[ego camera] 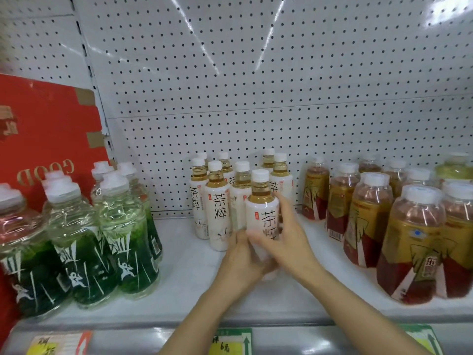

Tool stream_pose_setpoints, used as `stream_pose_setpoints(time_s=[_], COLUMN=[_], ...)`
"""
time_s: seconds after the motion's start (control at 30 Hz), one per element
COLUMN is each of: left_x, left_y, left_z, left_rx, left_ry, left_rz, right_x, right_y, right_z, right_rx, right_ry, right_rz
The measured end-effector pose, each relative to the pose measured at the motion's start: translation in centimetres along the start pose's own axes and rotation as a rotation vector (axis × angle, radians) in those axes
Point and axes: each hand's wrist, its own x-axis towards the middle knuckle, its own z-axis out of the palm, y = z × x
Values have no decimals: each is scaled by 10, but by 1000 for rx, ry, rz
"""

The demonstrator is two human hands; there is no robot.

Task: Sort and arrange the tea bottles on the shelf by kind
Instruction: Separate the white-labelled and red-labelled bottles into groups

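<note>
A white-labelled tea bottle [261, 208] with a white cap stands at the front of a cluster of like white-labelled bottles [217, 201] in the middle of the shelf. My left hand [243, 262] grips its lower part from the left. My right hand [289, 239] wraps it from the right, fingers reaching up its side. Green-labelled tea bottles [115, 239] stand grouped at the left. Red-and-gold-labelled tea bottles [409, 239] stand grouped at the right.
A red carton [48, 134] stands behind the green bottles at far left. The white shelf board [186, 272] shows between the groups. A perforated back panel [256, 85] rises behind. Price tags [227, 342] line the front rail.
</note>
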Motion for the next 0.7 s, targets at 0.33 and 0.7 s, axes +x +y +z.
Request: stream_pose_setpoints(time_s=[0.33,0.7], left_x=[34,61], left_y=[-29,47], left_z=[-77,-39], left_rx=[-233,264], left_ry=[273,734], left_rz=[-243,195], right_x=[18,47], right_y=[19,40], right_z=[-25,-29], right_rx=[-177,-267], right_ry=[127,190], right_rz=[16,1])
